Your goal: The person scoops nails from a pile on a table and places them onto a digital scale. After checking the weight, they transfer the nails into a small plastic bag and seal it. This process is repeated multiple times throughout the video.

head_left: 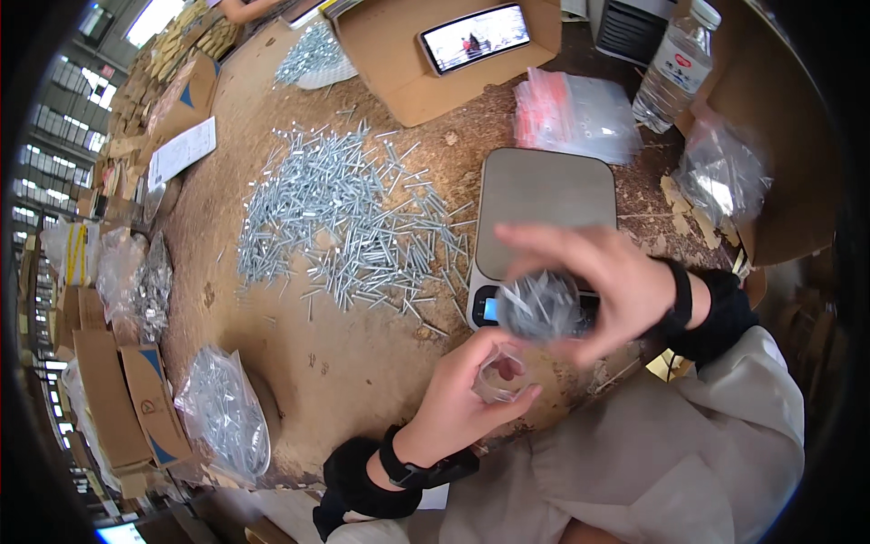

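Observation:
My left hand (pixel 462 390) is curled round a small clear plastic thing (pixel 501 374) with its open mouth turned up; whether it is a bag or a cup I cannot tell. Just above it my right hand (pixel 616 286), smeared by motion, curves its fingers round a blurred, rounded clear thing holding grey metal pieces (pixel 541 304). Both hands are over the near edge of a flat kitchen scale (pixel 548 195), partly hiding its lit display. To the left a wide heap of loose silver screws (pixel 353 218) lies spread on the worn brown table.
Clear bags with red edges (pixel 580 113) are stacked behind the scale, beside a water bottle (pixel 675 68). A phone (pixel 476 38) leans in an open cardboard box (pixel 399 77). A filled plastic bag (pixel 225 412) sits at the near left; another person's arm (pixel 245 9) shows far left.

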The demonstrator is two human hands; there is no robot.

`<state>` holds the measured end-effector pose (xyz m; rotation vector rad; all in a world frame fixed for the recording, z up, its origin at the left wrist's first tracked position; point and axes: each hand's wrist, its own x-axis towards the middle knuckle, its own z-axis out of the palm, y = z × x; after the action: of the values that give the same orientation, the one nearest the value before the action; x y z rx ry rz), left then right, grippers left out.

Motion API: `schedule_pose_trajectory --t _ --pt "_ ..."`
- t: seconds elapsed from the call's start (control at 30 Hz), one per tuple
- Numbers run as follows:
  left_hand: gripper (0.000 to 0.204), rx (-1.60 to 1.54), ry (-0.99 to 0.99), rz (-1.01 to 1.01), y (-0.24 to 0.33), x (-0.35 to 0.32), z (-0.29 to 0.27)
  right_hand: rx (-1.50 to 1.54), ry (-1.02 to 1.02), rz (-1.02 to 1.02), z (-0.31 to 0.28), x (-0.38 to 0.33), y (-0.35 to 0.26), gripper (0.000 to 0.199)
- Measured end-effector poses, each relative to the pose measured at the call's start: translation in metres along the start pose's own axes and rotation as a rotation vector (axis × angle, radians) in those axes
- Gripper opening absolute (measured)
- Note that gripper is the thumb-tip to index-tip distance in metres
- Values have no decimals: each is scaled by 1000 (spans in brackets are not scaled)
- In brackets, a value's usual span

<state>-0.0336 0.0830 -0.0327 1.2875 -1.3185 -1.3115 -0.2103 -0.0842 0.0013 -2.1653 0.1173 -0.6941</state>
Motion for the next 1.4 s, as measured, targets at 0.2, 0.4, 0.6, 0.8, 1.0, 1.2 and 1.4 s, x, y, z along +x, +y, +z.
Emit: schedule_pose_trajectory --t 0.2,0.4,0.6,0.8,1.0,1.2,1.4 --pt "54 -3 -115 105 -15 2 12 -109 -182 -177 17 -4 -21 82" --pt "59 -19 -194 95 -18 -2 16 -20 -224 -106 19 -6 -26 83" --pt "64 -155 -274 24 -14 1 21 -5 -336 -52 14 -4 -27 88" --pt "54 -253 -268 -24 -16 -1 24 104 -331 -26 13 -6 -26 91" --pt "40 -177 -191 92 -13 1 22 227 -389 29 10 -9 -22 100" --pt "32 -175 -185 116 -11 1 20 444 -354 34 12 -12 -15 101" --pt "32 -211 -228 109 -11 3 15 -93 -76 161 -13 -6 -11 85"
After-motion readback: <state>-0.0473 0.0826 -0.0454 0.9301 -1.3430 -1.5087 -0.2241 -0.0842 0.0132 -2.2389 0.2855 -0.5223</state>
